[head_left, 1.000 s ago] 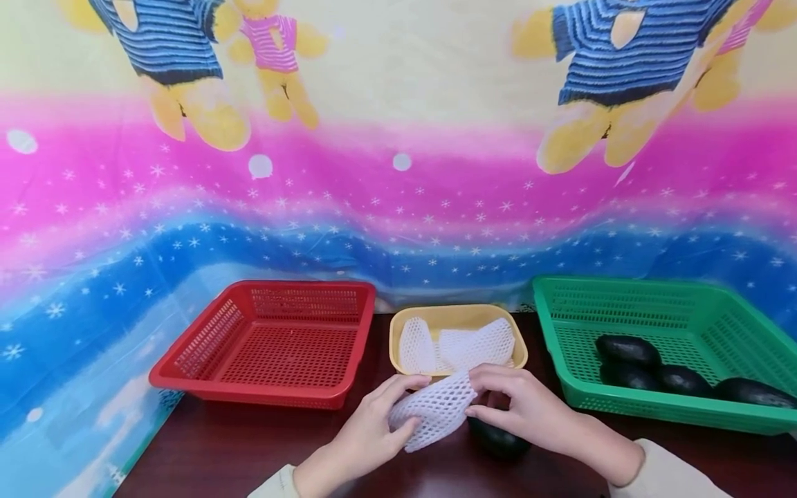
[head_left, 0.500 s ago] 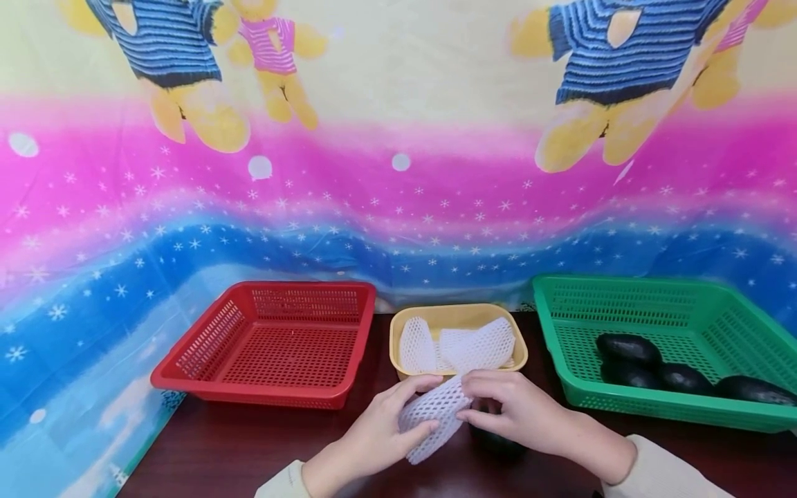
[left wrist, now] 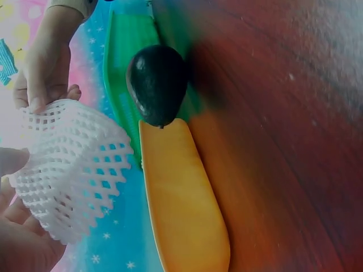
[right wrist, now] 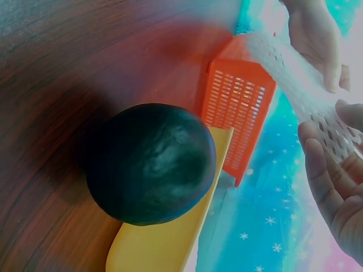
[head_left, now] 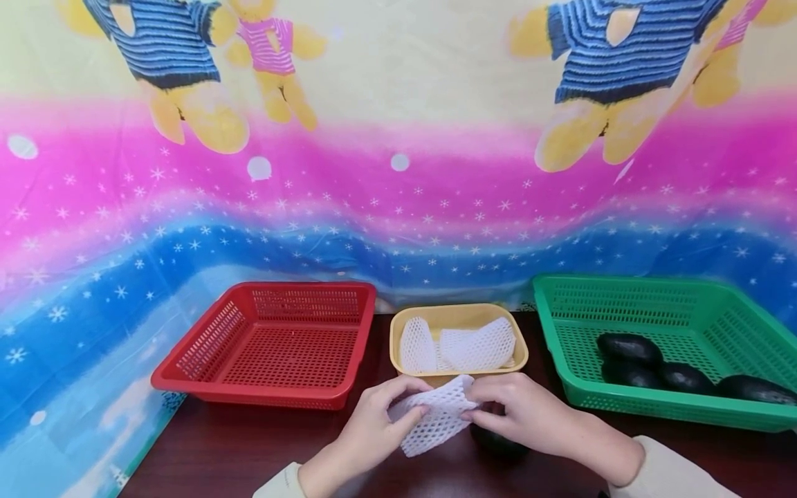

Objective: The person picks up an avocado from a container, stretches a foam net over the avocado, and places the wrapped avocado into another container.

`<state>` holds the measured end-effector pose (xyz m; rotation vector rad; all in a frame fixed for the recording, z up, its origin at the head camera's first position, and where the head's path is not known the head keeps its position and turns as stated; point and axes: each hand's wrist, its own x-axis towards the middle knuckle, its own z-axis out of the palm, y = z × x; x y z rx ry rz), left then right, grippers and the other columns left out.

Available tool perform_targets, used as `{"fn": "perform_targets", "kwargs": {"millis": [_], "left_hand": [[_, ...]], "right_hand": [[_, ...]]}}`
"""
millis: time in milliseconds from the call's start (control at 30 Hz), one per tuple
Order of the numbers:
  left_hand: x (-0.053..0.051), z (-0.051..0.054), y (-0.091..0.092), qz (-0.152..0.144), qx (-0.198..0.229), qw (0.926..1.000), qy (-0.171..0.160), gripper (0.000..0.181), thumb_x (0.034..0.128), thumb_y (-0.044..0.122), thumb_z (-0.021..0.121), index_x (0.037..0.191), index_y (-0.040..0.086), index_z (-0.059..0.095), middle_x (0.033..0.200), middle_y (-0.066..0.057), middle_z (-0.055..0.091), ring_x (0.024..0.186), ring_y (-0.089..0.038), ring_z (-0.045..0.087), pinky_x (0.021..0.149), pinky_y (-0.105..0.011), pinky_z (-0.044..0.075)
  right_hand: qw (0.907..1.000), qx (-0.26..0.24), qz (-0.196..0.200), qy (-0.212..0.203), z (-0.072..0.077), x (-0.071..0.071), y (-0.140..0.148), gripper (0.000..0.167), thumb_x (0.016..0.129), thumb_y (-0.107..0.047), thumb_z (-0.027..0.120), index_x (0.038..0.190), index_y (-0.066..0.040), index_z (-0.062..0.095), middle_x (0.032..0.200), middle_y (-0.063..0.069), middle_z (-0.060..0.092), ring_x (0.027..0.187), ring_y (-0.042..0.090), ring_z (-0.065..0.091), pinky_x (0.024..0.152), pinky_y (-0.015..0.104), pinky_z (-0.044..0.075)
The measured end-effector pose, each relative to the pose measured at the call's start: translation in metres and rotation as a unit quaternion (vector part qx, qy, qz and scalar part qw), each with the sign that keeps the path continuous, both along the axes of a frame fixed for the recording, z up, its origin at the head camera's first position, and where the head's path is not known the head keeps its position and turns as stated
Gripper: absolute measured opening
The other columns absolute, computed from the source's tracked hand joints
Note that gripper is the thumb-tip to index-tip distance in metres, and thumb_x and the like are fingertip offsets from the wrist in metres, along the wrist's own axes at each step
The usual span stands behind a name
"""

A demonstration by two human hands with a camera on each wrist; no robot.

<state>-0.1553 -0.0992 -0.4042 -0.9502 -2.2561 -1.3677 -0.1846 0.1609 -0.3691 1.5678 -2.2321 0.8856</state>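
Slightly leftward of its place half a second earlier, the left hand had been shifted, and the lower end of the tube-shaped white foam net had been raised a little. Just beyond it, a shallow rounded yellow plastic basket was occupied by more white foam nets. This was flanked by a red perforated plastic basket and a green perforated plastic basket, where four dark oval fruits were seen. Space beneath the right hand was taken by a smooth egg-shaped dark fruit, partly hidden. Room was left on the reddish-brown wood-grain counter between the red basket's front edge and the left hand. Above the counter, the net was pinched by both hands, fingers nearly closed on it; it looked tilted, flattened and open-meshed.
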Motion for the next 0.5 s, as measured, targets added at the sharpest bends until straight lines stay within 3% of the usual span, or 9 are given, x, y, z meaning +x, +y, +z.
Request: {"fn": "perform_targets", "kwargs": {"millis": [200,333,433,500], "left_hand": [[0.0020,0.0036,-0.0008,0.011,0.046,0.9977,-0.048,0.013,0.0915,0.010,0.078,0.102,0.015,0.072,0.095,0.002,0.074,0.083,-0.007,0.066,0.072,-0.030,0.057],[0.0027,0.0052,-0.0027,0.007,0.058,0.9958,-0.070,0.011,0.0924,0.008,0.076,0.100,0.013,0.071,0.094,0.001,0.073,0.081,-0.007,0.066,0.071,-0.029,0.059],[0.0038,0.0038,-0.0050,0.004,0.055,0.9962,-0.067,0.015,0.0924,0.000,0.073,0.100,0.013,0.070,0.096,0.000,0.073,0.084,-0.008,0.067,0.072,-0.031,0.060],[0.0047,0.0024,-0.0062,0.001,0.046,0.9978,-0.047,0.019,0.0907,-0.005,0.073,0.099,0.013,0.070,0.097,0.000,0.073,0.086,-0.008,0.066,0.071,-0.031,0.060]], "right_hand": [[0.9999,0.008,0.001,0.014,0.0005,0.0001,0.0048,0.016,0.089,-0.007,0.080,0.096,-0.020,0.073,0.092,-0.013,0.068,0.080,-0.002,0.059,0.068,0.012,0.049],[0.9999,0.015,0.004,0.001,-0.0004,0.0006,0.0081,0.016,0.089,-0.008,0.079,0.099,-0.019,0.077,0.096,-0.011,0.071,0.086,-0.001,0.064,0.071,0.014,0.052],[0.9996,0.022,0.007,-0.013,-0.0028,0.0012,0.0099,0.014,0.090,-0.009,0.078,0.099,-0.020,0.077,0.097,-0.012,0.071,0.087,-0.002,0.065,0.071,0.015,0.053],[0.9996,0.026,0.007,-0.012,-0.0050,0.0017,0.0104,0.013,0.091,-0.010,0.078,0.100,-0.020,0.077,0.098,-0.012,0.071,0.088,-0.001,0.066,0.072,0.014,0.053]]}}
